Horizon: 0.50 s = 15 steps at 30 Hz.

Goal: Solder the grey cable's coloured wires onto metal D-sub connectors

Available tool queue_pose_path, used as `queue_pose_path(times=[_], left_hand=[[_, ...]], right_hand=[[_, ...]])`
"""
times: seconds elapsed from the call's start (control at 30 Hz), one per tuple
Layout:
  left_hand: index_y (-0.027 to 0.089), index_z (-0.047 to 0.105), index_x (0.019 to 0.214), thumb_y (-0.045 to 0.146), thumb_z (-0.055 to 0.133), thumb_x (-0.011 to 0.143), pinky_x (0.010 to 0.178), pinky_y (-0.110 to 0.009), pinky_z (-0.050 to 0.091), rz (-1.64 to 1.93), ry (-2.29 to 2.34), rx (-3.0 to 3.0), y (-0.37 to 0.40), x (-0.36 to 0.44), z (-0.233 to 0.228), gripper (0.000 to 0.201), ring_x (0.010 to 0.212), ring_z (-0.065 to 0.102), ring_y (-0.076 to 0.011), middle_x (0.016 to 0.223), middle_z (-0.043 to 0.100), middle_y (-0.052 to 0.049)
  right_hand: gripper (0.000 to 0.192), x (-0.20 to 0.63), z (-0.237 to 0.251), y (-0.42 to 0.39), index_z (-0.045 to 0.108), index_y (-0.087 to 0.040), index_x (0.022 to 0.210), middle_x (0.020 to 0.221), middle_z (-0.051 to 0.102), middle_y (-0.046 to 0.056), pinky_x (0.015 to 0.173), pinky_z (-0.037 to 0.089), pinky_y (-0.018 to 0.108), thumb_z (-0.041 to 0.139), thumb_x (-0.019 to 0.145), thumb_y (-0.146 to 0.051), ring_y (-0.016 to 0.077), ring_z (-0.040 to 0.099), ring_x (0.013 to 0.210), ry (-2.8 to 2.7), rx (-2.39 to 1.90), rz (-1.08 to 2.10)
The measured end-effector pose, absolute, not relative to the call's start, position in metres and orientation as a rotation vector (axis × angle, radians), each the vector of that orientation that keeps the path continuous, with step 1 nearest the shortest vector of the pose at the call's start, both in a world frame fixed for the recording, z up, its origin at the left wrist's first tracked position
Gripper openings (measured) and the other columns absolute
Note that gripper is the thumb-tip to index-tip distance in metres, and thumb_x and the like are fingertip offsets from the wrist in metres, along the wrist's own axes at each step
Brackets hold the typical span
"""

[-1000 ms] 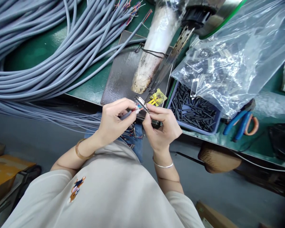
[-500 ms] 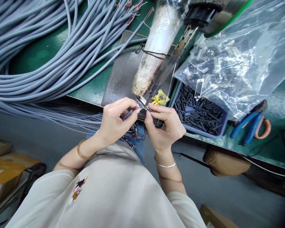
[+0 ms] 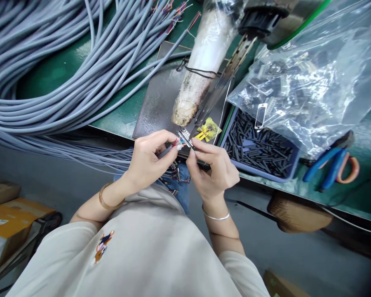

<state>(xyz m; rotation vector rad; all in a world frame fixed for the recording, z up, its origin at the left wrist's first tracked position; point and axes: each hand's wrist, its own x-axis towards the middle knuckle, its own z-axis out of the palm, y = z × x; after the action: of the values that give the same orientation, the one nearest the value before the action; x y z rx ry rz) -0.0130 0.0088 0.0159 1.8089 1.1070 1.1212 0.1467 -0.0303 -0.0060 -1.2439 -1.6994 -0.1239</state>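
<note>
My left hand [image 3: 150, 156] pinches the stripped end of a grey cable [image 3: 165, 153], whose thin coloured wires [image 3: 179, 144] fan out beyond the fingertips. These wires meet a small metal multi-pin connector [image 3: 184, 135]. My right hand [image 3: 214, 165] has thumb and forefinger closed at the connector's right end. Just above the connector hangs the scorched tip of a white wrapped tube [image 3: 185, 105], beside a perforated metal strip [image 3: 216, 90]. A yellow piece [image 3: 212, 126] lies to the right of the connector, on the dark plate [image 3: 154, 107].
Bundles of grey cable [image 3: 80, 90] cover the left of the green table. At right stand a blue tray [image 3: 292, 167] of short black tubes, a clear bag [image 3: 297, 90] of metal parts and blue-and-orange-handled pliers [image 3: 330, 165]. Several wired connectors [image 3: 176, 171] lie on my lap.
My right hand has shifted slightly left and its fingers have adjusted at the connector. The connector shows a little more plainly below the tube tip. My left hand stays nearly in place.
</note>
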Motion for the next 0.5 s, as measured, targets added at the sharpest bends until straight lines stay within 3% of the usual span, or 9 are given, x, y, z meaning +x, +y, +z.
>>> queue_pose_path(times=[0.5], left_hand=[[0.013, 0.068, 0.082, 0.007, 0.068, 0.086, 0.054, -0.019, 0.038, 1.218, 1.068, 1.849, 0.0081, -0.0092, 0.0199, 0.007, 0.057, 0.046, -0.0050, 0.076, 0.067, -0.001]], right_hand=[[0.024, 0.1433, -0.0082, -0.0307, 0.066, -0.022, 0.095, 0.100, 0.082, 0.003, 0.078, 0.065, 0.025, 0.075, 0.084, -0.004, 0.0150, 0.079, 0.088, -1.612, -1.267, -0.066]])
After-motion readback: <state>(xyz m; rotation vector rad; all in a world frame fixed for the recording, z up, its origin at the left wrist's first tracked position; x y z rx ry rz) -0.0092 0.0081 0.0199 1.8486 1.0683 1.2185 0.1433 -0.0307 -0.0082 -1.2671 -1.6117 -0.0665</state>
